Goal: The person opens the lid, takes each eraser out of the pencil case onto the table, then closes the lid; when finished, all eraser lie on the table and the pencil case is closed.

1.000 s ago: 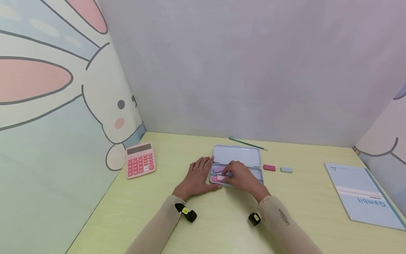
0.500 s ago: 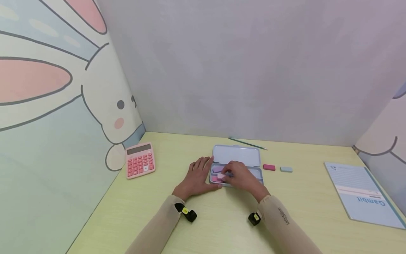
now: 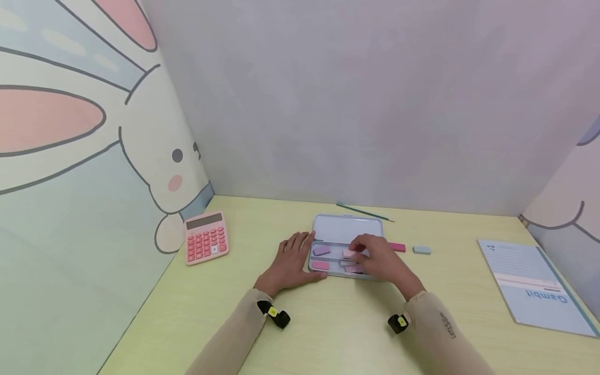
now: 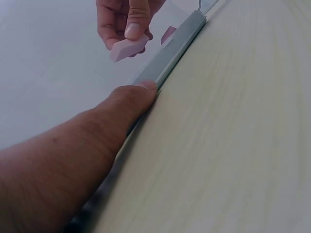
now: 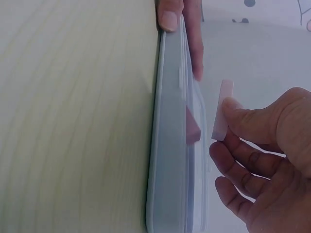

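Note:
An open grey-blue tin pencil case (image 3: 348, 227) lies on the yellow-green desk, lid flat at the back. In its tray lie a purple eraser (image 3: 321, 250) and a pink eraser (image 3: 320, 265) at the left. My right hand (image 3: 375, 259) hovers over the tray and pinches a pale pink eraser (image 3: 349, 253) (image 4: 128, 48) (image 5: 222, 110) between thumb and fingers, lifted clear of the tray. My left hand (image 3: 290, 260) lies flat on the desk with its thumb (image 4: 127, 97) against the case's left front rim (image 4: 167, 53).
A dark pink eraser (image 3: 398, 247) and a grey-blue eraser (image 3: 422, 250) lie right of the case. A green pencil (image 3: 365, 212) lies behind it. A pink calculator (image 3: 207, 237) sits at the left, a blue notebook (image 3: 532, 286) at the right. Walls close in the desk.
My right hand has moved right and up from the tray's left end, lifting the pale pink eraser; the purple and pink erasers are now uncovered. The left hand stayed put.

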Demonstrator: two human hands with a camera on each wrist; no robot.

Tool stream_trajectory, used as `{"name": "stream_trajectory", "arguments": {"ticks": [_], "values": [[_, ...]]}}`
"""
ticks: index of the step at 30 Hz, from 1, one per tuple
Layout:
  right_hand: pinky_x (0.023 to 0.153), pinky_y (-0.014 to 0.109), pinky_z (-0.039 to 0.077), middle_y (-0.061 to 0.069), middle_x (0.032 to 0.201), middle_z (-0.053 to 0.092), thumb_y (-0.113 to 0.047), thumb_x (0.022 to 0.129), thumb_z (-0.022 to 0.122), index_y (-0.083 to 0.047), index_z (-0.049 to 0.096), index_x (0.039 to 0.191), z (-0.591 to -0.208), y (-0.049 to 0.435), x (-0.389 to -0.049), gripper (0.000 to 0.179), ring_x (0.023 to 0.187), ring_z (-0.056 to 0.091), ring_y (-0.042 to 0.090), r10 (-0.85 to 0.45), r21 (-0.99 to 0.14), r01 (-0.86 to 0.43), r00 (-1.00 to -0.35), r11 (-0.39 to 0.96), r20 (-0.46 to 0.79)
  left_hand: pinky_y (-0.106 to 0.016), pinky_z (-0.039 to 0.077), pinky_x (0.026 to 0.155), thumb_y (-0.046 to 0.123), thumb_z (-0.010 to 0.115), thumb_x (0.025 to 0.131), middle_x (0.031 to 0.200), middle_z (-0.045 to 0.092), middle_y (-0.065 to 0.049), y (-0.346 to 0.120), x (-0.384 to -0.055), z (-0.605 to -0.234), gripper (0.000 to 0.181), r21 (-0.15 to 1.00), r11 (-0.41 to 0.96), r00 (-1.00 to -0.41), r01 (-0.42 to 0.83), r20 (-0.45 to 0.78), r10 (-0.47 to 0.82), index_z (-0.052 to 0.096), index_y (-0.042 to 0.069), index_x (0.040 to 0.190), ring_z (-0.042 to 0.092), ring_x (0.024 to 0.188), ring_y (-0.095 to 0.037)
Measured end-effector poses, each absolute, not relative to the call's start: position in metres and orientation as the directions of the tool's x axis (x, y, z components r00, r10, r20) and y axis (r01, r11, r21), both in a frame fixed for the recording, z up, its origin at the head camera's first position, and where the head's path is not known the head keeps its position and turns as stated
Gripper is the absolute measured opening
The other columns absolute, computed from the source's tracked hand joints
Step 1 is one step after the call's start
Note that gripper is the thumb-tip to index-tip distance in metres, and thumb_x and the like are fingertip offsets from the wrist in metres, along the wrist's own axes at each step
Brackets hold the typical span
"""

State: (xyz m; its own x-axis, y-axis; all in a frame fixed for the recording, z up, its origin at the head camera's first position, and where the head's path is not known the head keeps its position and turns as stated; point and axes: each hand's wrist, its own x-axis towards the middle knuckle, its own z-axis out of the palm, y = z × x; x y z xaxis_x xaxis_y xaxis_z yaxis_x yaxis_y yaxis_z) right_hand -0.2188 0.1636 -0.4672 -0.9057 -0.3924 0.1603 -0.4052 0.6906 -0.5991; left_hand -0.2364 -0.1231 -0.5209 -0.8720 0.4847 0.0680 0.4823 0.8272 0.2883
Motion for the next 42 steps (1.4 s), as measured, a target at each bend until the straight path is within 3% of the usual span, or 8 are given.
{"name": "stream_trajectory", "arguments": {"ticks": [9,17,22,28,37,42], "values": [[0.093,0.055,0.061,0.010,0.104,0.077,0.004,0.094,0.073,-0.004,0.076,0.104,-0.466,0.218,-0.212,0.012,0.099,0.072,0.029,-0.295,-0.544,-0.355,-0.935,0.760,0.197,-0.060,0.025,0.130,0.084,0.060,0.089,0.176,0.028,-0.008,-0.125,-0.236,-0.522,0.117,0.289,0.831,-0.875,0.475,0.058,0.480,0.012,0.020,0.175,0.020,0.167,-0.034],[0.082,0.051,0.058,0.014,0.099,0.076,0.005,0.090,0.075,0.001,0.076,0.105,-0.471,0.249,-0.207,0.015,0.089,0.068,0.029,-0.236,-0.471,-0.287,-0.958,0.834,0.164,-0.061,0.025,0.130,0.083,0.061,0.089,0.176,0.028,-0.009,-0.126,-0.237,-0.522,0.117,0.289,0.831,-0.876,0.475,0.065,0.478,0.012,0.019,0.175,0.021,0.166,-0.035],[0.078,0.049,0.056,0.013,0.094,0.074,0.005,0.089,0.077,-0.002,0.075,0.097,-0.476,0.254,-0.208,0.010,0.084,0.064,0.026,-0.259,-0.439,-0.305,-0.952,0.845,0.163,-0.061,0.025,0.130,0.083,0.060,0.089,0.176,0.028,-0.009,-0.127,-0.237,-0.524,0.117,0.289,0.832,-0.877,0.474,0.067,0.476,0.012,0.019,0.175,0.021,0.166,-0.035],[0.074,0.041,0.053,0.012,0.093,0.071,0.001,0.090,0.079,0.001,0.074,0.101,-0.480,0.255,-0.211,0.012,0.081,0.058,0.024,-0.249,-0.430,-0.269,-0.963,0.862,0.102,-0.061,0.024,0.130,0.084,0.060,0.089,0.176,0.027,-0.009,-0.125,-0.236,-0.523,0.118,0.291,0.831,-0.876,0.474,0.057,0.479,0.012,0.018,0.175,0.020,0.167,-0.035],[0.074,0.043,0.053,0.012,0.093,0.071,-0.005,0.094,0.079,-0.002,0.076,0.100,-0.480,0.257,-0.214,0.007,0.080,0.057,0.024,-0.246,-0.409,-0.243,-0.968,0.880,0.047,-0.060,0.024,0.131,0.083,0.060,0.090,0.176,0.027,-0.008,-0.123,-0.236,-0.521,0.117,0.287,0.835,-0.877,0.470,0.050,0.477,0.010,0.020,0.175,0.019,0.167,-0.034],[0.078,0.046,0.055,0.013,0.096,0.072,-0.010,0.094,0.081,0.002,0.076,0.107,-0.475,0.255,-0.213,0.018,0.084,0.059,0.025,-0.245,-0.408,-0.250,-0.967,0.878,0.065,-0.060,0.024,0.131,0.084,0.059,0.090,0.176,0.026,-0.008,-0.123,-0.237,-0.522,0.117,0.285,0.837,-0.878,0.468,0.044,0.476,0.009,0.021,0.175,0.019,0.167,-0.034]]}}
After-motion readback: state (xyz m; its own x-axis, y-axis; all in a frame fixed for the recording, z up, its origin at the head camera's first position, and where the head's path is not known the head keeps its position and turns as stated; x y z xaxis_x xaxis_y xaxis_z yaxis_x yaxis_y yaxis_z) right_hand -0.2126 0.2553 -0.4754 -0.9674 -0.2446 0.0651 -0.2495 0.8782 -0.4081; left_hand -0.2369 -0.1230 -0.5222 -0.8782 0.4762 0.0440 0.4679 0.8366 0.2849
